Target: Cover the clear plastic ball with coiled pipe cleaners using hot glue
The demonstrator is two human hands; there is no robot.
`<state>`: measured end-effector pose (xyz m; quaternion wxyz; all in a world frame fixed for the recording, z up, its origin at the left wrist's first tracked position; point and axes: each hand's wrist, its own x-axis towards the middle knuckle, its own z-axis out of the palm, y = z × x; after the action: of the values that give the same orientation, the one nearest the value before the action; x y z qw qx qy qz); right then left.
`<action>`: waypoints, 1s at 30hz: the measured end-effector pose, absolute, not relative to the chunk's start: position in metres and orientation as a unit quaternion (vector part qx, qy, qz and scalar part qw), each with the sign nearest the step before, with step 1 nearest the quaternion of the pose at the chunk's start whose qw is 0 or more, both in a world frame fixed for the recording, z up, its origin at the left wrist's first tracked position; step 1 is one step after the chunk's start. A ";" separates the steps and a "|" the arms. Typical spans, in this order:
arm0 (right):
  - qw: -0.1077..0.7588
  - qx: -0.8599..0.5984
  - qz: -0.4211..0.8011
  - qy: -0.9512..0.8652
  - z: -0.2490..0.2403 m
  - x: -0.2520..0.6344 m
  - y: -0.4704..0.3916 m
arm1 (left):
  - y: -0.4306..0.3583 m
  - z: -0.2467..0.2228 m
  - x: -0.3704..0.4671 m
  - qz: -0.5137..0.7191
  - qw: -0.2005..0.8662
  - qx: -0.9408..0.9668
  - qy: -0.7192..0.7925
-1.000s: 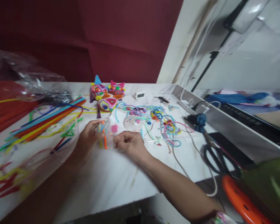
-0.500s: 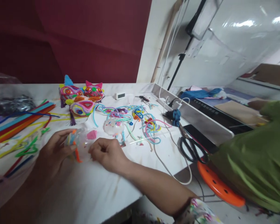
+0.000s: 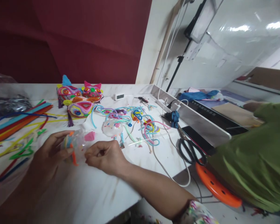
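My left hand (image 3: 53,148) grips a clear, rounded plastic piece (image 3: 80,143) with orange and other coloured strips on its left side. A pink patch (image 3: 90,136) shows beside its upper right. Close against the right side of this piece is my right hand (image 3: 105,155), its fingertips pinched together; whatever they hold is too small to make out. Behind my hands, a second clear plastic piece (image 3: 112,127) with coloured specks lies on the white table (image 3: 88,193). Around it are tangled fuzzy craft stems (image 3: 151,130) in blue, pink and yellow.
Decorated animal masks (image 3: 81,107) stand at the back. Long coloured strips (image 3: 21,119) lie at left near a plastic bag (image 3: 10,99). Black-handled scissors (image 3: 192,151), a phone (image 3: 198,140) and a white cable (image 3: 165,168) lie at right. A person in green (image 3: 249,155) is beside an orange stool (image 3: 217,183).
The view has shifted slightly. My right hand stays pinched at the plastic piece, its fingertips a little lower and further left. My left hand keeps its grip.
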<state>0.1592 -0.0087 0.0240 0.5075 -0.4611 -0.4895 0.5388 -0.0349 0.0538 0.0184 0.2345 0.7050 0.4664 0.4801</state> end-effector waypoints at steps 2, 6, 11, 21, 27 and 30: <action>0.506 -0.466 0.544 -0.481 0.027 0.159 -0.009 | 0.054 0.018 -0.035 0.486 0.287 0.676 0.474; 0.509 -0.477 0.544 -0.466 0.034 0.160 -0.008 | 0.052 0.026 -0.030 0.491 0.396 0.589 0.506; 0.514 -0.493 0.521 -0.471 0.038 0.162 -0.005 | 0.050 0.029 -0.031 0.490 0.445 0.558 0.501; 0.535 -0.485 0.494 -0.484 0.026 0.160 -0.002 | 0.051 0.027 -0.035 0.462 0.425 0.602 0.493; 0.560 -0.459 0.507 -0.467 0.028 0.159 -0.009 | 0.035 0.034 -0.027 0.459 0.374 0.650 0.477; 0.565 -0.455 0.514 -0.457 0.027 0.161 -0.010 | 0.028 0.034 -0.025 0.470 0.289 0.696 0.460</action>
<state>0.1608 -0.0103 0.0266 0.5653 -0.4547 -0.4573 0.5144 -0.0253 0.0282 0.0340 0.2890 0.6956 0.4597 0.4705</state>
